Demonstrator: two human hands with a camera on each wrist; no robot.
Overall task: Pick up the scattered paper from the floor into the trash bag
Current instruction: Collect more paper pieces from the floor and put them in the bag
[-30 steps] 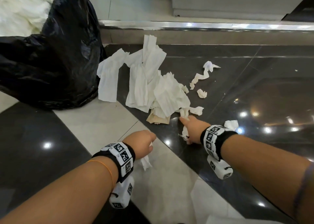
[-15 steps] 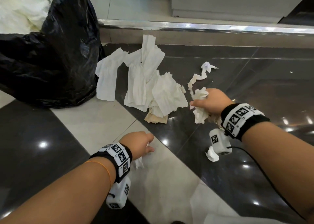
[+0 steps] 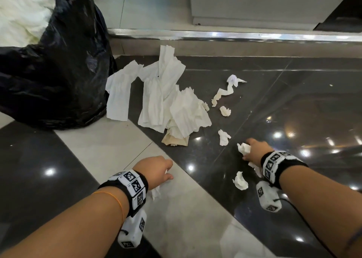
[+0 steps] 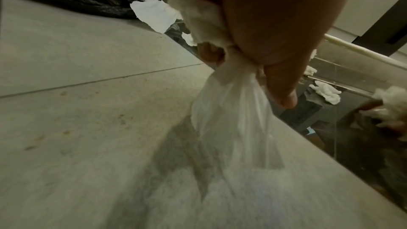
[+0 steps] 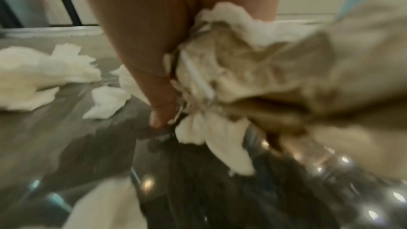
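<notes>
At the upper left of the head view stands the black trash bag [image 3: 58, 71], its mouth filled with white crumpled paper. Just beside it, in the centre of the frame, lies a heap of white paper sheets [image 3: 166, 105] on the glossy floor [image 3: 293, 111]; the sheets are long, wrinkled strips with torn edges, and their long axis runs mostly from the lower part of the frame up toward the metal threshold strip [image 3: 235, 35]. One beige folded piece [image 3: 175, 140] shows under the lower edge of the heap. To the right, a thin twisted strip [image 3: 225, 91] runs diagonally from lower left to upper right, and small crumpled balls lie below it.

The right hand [image 3: 254, 150], low at the right of the frame, grips a crumpled wad of paper [image 3: 243, 148] with curled fingers. The left hand [image 3: 154, 171], at the lower centre, is closed around a piece of white tissue [image 4: 231, 111], which hangs down from the fist toward the pale tile.
</notes>
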